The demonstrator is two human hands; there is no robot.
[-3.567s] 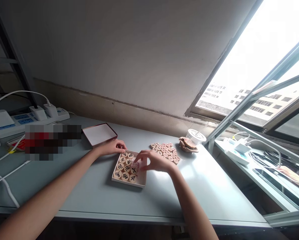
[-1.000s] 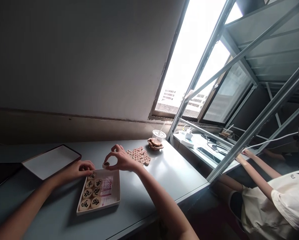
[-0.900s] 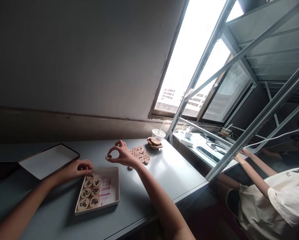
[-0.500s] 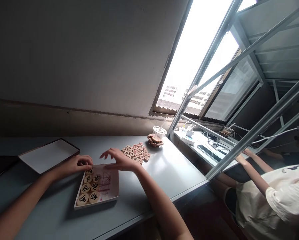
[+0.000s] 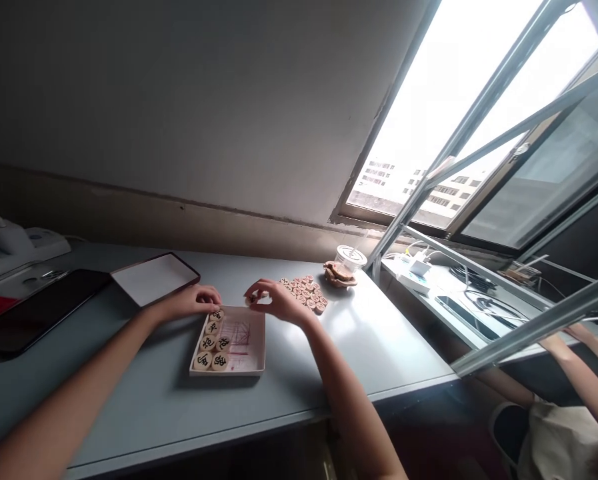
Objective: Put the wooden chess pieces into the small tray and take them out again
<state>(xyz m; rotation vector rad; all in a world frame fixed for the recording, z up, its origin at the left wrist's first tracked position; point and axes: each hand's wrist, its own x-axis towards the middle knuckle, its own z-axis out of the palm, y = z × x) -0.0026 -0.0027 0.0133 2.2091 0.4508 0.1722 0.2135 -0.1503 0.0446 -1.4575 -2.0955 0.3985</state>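
Note:
A shallow white box (image 5: 253, 369) sits on the grey desk, with several round black-marked pieces (image 5: 208, 343) in rows along its left side. My left hand (image 5: 196, 301) rests at the box's far left corner, fingers curled; what they hold, if anything, is hidden. Just beyond the far right corner, my right hand (image 5: 277, 300) pinches a round piece (image 5: 251, 299) between thumb and fingers. Close to the right hand lies a cluster of red-marked round pieces (image 5: 309, 291) on the desk.
The box lid (image 5: 153, 277) lies behind my left hand, beside a dark tablet (image 5: 46, 310). A lidded plastic cup (image 5: 349, 259) stands by a brown dish (image 5: 339, 275). A metal frame (image 5: 503, 345) rises at right, with a person's arm (image 5: 579, 373) beyond it.
The view has turned left. My right hand has closed on a round piece, and the second column in the box shows one piece fewer. My left hand stays at the box corner.

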